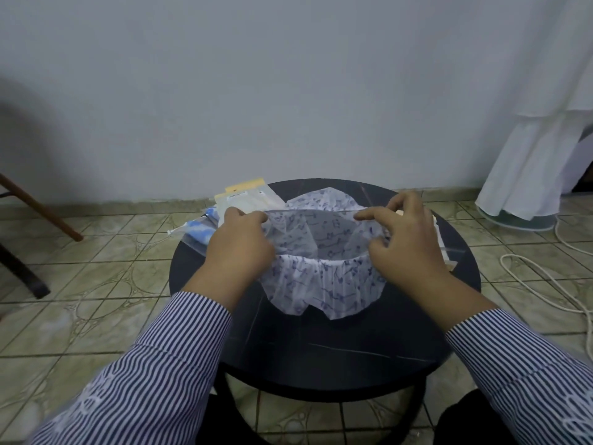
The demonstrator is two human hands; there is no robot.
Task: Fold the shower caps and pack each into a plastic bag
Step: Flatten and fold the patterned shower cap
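A translucent white shower cap (324, 281) with a blue print is stretched open above the round black table (324, 345). My left hand (239, 248) grips its elastic rim on the left side. My right hand (404, 242) grips the rim on the right side, thumb and forefinger pinching the far edge. The cap's opening faces me and its body sags onto the table. Plastic bags (248, 200) with yellow headers lie at the table's far left, and a packed blue and white cap (200, 234) lies beside them.
More flat packaging (444, 245) shows behind my right hand at the table's right edge. A white cable (539, 284) lies coiled on the tiled floor to the right. A white cloth-covered fan (526, 175) stands far right. A wooden chair leg (38, 207) is at the left.
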